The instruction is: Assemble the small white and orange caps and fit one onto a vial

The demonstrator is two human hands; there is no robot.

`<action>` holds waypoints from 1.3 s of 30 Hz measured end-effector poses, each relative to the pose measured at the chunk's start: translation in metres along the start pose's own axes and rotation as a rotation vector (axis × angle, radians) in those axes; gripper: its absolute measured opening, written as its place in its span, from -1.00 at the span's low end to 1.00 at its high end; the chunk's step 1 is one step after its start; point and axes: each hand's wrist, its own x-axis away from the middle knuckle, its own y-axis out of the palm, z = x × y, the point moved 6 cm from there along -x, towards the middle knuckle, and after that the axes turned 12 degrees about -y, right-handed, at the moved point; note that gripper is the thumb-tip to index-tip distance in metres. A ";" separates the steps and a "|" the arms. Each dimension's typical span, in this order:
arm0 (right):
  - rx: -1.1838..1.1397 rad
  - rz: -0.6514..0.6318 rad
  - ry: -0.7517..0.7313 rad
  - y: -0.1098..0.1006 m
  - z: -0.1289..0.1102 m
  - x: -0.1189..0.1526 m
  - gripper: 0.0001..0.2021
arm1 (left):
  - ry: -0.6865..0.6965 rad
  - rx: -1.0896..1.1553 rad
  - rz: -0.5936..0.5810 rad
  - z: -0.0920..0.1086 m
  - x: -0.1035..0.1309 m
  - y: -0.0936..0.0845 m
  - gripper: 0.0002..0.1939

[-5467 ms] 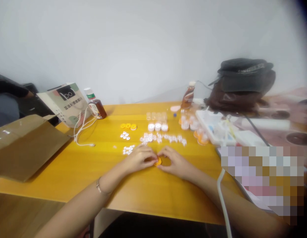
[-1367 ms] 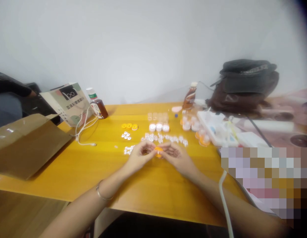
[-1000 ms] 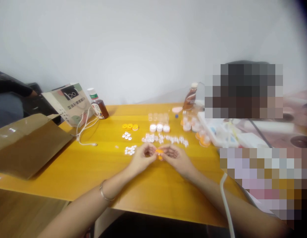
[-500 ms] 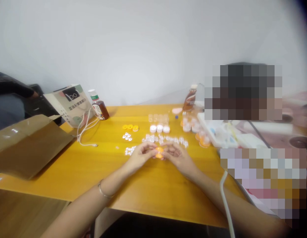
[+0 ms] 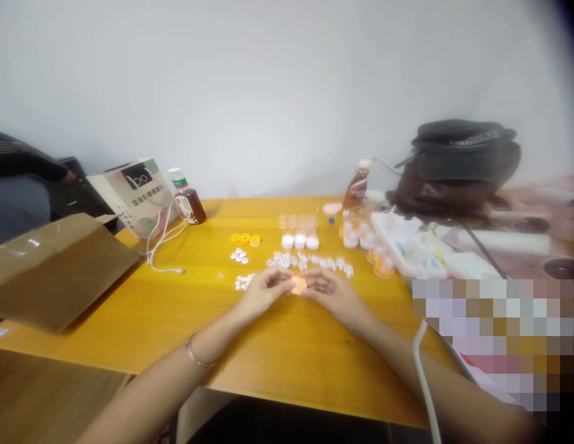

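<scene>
An orange round piece (image 5: 299, 284) is held between my two hands just above the table (image 5: 287, 345). My left hand (image 5: 268, 288) pinches its left side, and my right hand (image 5: 332, 292) grips its right side with thumb and fingers. Small white parts (image 5: 243, 282) lie beside my left hand, with silvery discs (image 5: 239, 255) behind them. Beyond my fingers are small clear-and-white pieces (image 5: 310, 261), white round caps (image 5: 300, 241) and clear cups (image 5: 297, 221). Yellow rings (image 5: 245, 238) sit further left.
At left stand a cardboard box (image 5: 60, 271), a paper bag (image 5: 139, 197), a white cable (image 5: 164, 269) and a dark bottle (image 5: 189, 205). At right are another bottle (image 5: 356, 185), orange-and-clear assemblies (image 5: 382, 264), a white tray (image 5: 402, 246) and a black cap on a bag (image 5: 463, 154).
Both hands stay nearly where they were, still around the orange piece, which shows a slightly different face. The whole view has shifted slightly.
</scene>
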 end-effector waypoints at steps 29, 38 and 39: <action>0.170 0.117 -0.014 -0.015 0.004 -0.003 -0.73 | 0.300 -0.969 0.371 0.036 -0.003 -0.070 -0.80; 0.159 0.097 0.007 -0.014 0.009 -0.002 -0.73 | -0.040 -1.096 0.150 0.020 0.001 -0.104 -0.82; 0.160 0.092 0.008 -0.014 0.010 -0.002 -0.73 | -0.048 -1.091 0.133 0.019 0.001 -0.104 -0.81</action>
